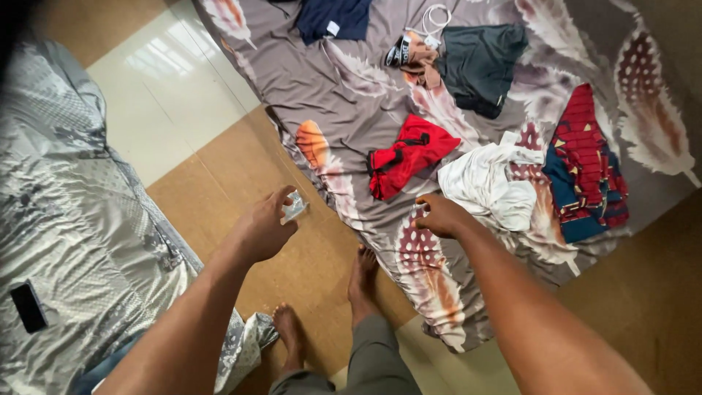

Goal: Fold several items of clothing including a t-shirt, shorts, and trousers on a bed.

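Head view: a small clear wrapper [295,208] is being pinched at the fingertips of the left hand [265,228], kept off the floor. The feather-print sheet [344,102] edge is being gripped under the curled right hand [439,215], clothes being spread just beyond it.

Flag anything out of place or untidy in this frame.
Clothes lie loose and crumpled on the feather-print sheet spread over the floor: a red garment, a white one. The sheet is rumpled.
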